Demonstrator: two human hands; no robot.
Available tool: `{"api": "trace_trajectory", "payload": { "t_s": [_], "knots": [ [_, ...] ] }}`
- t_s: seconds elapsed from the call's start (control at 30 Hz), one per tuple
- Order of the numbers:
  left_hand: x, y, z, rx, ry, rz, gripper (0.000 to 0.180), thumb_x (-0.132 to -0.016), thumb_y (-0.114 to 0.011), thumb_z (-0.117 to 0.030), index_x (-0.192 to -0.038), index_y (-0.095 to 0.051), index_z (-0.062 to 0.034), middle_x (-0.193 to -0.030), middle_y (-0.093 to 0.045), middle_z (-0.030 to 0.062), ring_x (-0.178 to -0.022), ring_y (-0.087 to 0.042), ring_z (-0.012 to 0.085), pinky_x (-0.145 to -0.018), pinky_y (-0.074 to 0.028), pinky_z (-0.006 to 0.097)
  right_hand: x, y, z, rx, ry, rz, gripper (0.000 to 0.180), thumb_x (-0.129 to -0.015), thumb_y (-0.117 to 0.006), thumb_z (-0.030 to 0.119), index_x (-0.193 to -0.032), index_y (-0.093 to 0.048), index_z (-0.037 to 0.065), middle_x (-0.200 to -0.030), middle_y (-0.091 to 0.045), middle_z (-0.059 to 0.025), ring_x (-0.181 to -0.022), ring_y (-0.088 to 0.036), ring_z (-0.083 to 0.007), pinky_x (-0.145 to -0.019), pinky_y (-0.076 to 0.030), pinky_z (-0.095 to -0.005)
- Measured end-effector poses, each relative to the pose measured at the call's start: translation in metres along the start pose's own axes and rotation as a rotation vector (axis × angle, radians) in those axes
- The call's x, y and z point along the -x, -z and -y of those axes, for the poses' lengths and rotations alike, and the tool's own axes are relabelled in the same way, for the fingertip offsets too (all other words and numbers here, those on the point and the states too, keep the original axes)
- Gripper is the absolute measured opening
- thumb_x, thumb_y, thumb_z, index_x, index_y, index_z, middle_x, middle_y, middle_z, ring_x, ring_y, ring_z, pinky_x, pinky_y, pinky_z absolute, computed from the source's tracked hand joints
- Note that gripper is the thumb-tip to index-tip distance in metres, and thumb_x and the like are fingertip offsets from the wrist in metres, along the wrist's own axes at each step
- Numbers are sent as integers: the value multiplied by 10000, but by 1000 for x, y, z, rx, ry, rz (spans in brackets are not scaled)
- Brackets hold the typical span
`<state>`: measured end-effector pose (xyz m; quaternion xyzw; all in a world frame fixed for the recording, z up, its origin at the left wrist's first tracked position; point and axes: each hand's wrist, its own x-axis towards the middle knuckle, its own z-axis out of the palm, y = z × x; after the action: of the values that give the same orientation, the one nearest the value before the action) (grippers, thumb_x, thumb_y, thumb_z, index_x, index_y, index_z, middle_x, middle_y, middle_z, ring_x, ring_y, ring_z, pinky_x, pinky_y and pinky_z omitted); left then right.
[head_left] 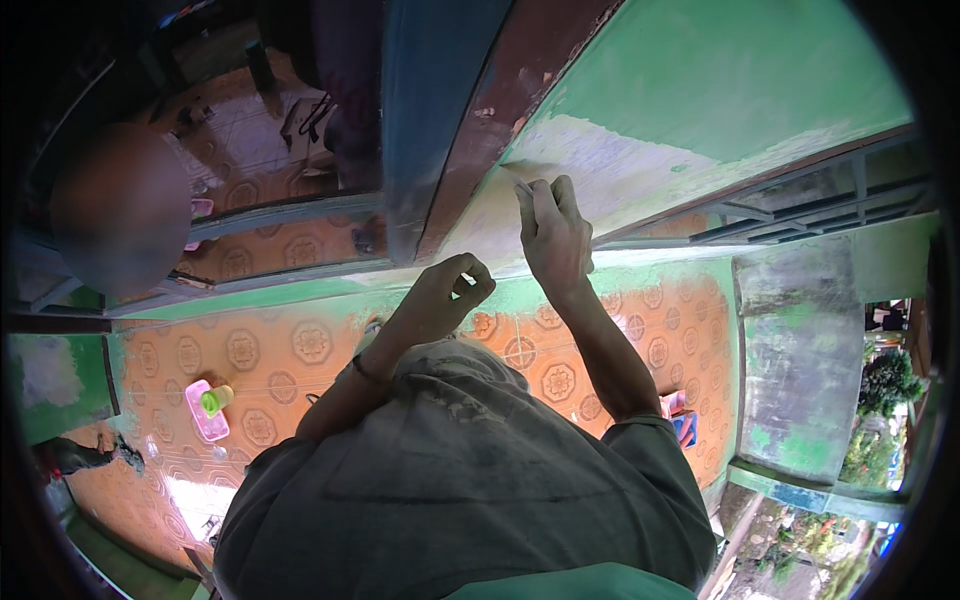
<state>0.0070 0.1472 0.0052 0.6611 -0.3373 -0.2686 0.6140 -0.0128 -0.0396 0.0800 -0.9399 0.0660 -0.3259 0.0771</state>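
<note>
My right hand [556,235] is raised to the wall, its fingers closed on a small thin greyish piece [523,188] whose kind I cannot make out. The tip of that piece is at or very near a bare whitish patch [585,150] where the green paint [740,70] is gone. Lower and to the left, my left hand [450,295] is in front of my shirt. Its thumb and index finger curl together into a ring, and whether anything small sits in them is hidden. A dark band circles my left wrist.
A brown door frame [480,120] with chipped paint borders the wall patch on the left, beside dark glass. Barred windows [800,200] stand to the right. On the orange patterned tiles [300,345] lie a pink tray [207,425] with a green cup [213,401] and a pink-and-blue container [682,420].
</note>
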Motion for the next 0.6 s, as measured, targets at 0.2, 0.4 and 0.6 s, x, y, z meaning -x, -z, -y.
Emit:
{"api": "trace_trajectory", "payload": {
  "t_s": [0.2, 0.4, 0.6],
  "knots": [
    [10, 7, -2, 24, 92, 16, 151, -994, -627, -137, -1001, -602, 12, -903, -638, 62, -772, -639, 142, -720, -512, 301, 12, -17, -4, -76, -3, -28, 159, -941, -669, 207, -927, -589, 70, -834, -492, -84, -544, -570, -294, -448, -477, -432],
    [19, 16, -3, 7, 104, 10, 157, -998, -620, -144, -991, -599, 12, -898, -628, 59, -774, -644, 148, -719, -510, 298, 15, -18, 11, -88, -103, -82, 170, -980, -631, 225, -936, -580, 69, -851, -491, -95, -575, -575, -310, -470, -487, -448],
    [30, 22, -4, 28, 160, 11, 159, -982, -630, -146, -994, -605, 11, -903, -626, 60, -792, -646, 148, -730, -508, 296, 24, -21, 20, -116, -218, -1, 213, -1000, -608, 216, -925, -579, 19, -832, -494, -141, -629, -557, -373, -510, -441, -480]
  ]
}}
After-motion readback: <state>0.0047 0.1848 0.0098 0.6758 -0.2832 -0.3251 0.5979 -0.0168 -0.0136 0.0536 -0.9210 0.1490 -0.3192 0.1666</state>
